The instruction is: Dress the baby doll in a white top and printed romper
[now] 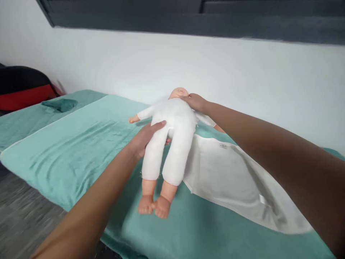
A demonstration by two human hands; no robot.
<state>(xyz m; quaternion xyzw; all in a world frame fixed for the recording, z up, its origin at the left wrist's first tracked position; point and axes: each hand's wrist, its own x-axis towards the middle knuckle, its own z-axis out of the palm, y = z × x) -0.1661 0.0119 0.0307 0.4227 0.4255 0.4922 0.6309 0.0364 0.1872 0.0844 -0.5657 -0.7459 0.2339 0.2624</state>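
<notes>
A baby doll (175, 115) with a white cloth body and bare plastic head, hands and feet is face up between my hands, its feet toward me. My left hand (152, 136) grips the doll's upper leg, thumb on top and fingertips showing between the legs. At the doll's neck, my right hand (195, 101) is closed around the side by the head; most of its fingers are hidden behind. A white cloth (223, 169) with a small label lies spread to the right of the doll, partly behind my right forearm.
Green sheets (67, 151) cover the bed or mat beneath. A white wall (121, 61) rises close behind, with a dark ledge (161, 18) above. At the far left is a black and red bag-like object (27, 88). Grey floor (24, 208) shows at lower left.
</notes>
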